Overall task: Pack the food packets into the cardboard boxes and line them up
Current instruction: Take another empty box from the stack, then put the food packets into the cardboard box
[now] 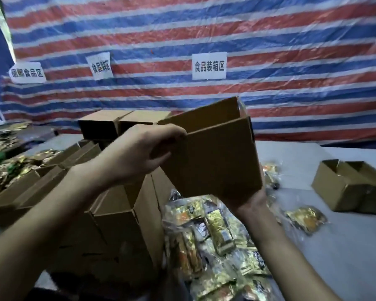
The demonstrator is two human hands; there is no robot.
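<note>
1. While the left hand [139,153] pinches the near left edge of the cardboard box [215,157], thumb on the front panel and fingers curled over the rim, the box is held in the air above the table [345,257], tilted, with its top open.
2. The right hand [248,200] holds the same box from beneath at its lower right corner, palm up. Most of its fingers are hidden behind the cardboard.
3. Directly below the lifted box, a heap of food packets [215,246] in gold and orange wrappers lies on the table near the front edge.
4. One single gold packet [306,218] lies apart to the right of the heap, between it and an open box [352,187] that stands on the table with its flaps up.
5. Just left of the heap, a row of upright boxes [117,213] stands with sides touching and tops open.
6. Further left, filled boxes [20,181] show packets inside, though the blur hides any detail.
7. At the back, two closed boxes [122,122] sit side by side in front of the striped tarp [291,40].
8. Three white paper signs [209,65] hang on the tarp.
</note>
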